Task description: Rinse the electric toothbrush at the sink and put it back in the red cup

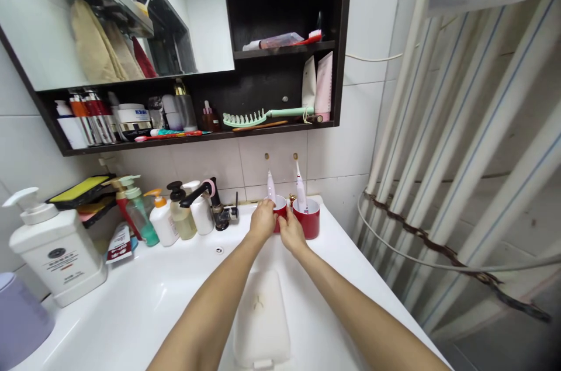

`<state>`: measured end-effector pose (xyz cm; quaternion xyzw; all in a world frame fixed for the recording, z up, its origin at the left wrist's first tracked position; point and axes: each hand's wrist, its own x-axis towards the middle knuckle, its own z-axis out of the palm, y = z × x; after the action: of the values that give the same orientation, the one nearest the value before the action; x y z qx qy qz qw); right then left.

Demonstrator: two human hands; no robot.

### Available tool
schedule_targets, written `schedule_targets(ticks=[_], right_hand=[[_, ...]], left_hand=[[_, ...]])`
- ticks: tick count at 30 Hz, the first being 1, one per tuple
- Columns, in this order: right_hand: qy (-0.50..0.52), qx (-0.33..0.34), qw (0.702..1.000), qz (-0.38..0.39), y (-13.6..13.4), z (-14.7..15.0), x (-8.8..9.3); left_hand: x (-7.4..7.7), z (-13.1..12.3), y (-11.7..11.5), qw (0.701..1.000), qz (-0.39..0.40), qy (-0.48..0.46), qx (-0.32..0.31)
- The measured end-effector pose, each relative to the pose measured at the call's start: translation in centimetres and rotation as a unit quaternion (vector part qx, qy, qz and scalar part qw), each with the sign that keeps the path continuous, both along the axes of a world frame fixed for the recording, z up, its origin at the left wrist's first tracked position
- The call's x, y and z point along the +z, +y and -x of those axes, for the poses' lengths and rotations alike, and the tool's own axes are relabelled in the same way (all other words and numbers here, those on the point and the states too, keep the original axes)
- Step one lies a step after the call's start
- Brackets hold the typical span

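At the back of the sink counter stand two red cups with white insides. The left red cup [281, 206] has a white electric toothbrush [270, 185] upright in it. My left hand [262, 220] is closed on that cup from its left side. From the right, my right hand [291, 232] presses against the same cup, its fingers in the gap between the two cups. Close beside that hand is the right red cup [309, 225], holding another white electric toothbrush [301, 190] with its brush head up. My fingers partly hide the left cup.
Under my forearms a whitish lidded box [263, 321] lies in the white sink [166, 283]. A black faucet [219, 210] and several pump bottles [164, 222] line the back left. Overhead hangs a dark shelf [272, 131]; pale pipes [460, 155] stand at the right.
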<state>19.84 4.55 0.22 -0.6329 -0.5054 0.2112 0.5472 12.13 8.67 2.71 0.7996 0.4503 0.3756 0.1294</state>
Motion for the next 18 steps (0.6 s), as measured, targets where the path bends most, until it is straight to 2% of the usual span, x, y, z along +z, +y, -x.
schedule_targets(ticks=[3,5,7,9,11,14,18], right_hand=[[0.005,0.005,1.0,-0.031,-1.3,-0.1,0.9],[0.009,0.011,0.998,-0.057,-2.6,-0.1,2.3],[0.013,0.023,0.996,-0.091,-4.2,0.0,4.3],[0.023,0.049,0.99,-0.133,-6.0,0.2,6.7],[0.084,0.128,0.963,-0.223,-7.8,0.7,8.7],[0.168,0.205,0.931,-0.253,-10.0,1.5,10.2],[0.274,0.2,0.911,-0.235,-11.5,2.0,9.8]], left_hand=[[0.7,0.6,-1.1,0.994,-0.011,-0.109,0.022],[1.8,1.2,-2.6,0.973,0.047,-0.226,0.009],[3.4,1.8,-4.8,0.927,0.121,-0.35,-0.058],[5.2,2.3,-7.4,0.872,0.153,-0.441,-0.149],[6.8,2.5,-10.0,0.833,0.165,-0.48,-0.22],[8.2,2.5,-12.8,0.807,0.186,-0.491,-0.272],[7.9,2.5,-14.7,0.804,0.205,-0.493,-0.263]])
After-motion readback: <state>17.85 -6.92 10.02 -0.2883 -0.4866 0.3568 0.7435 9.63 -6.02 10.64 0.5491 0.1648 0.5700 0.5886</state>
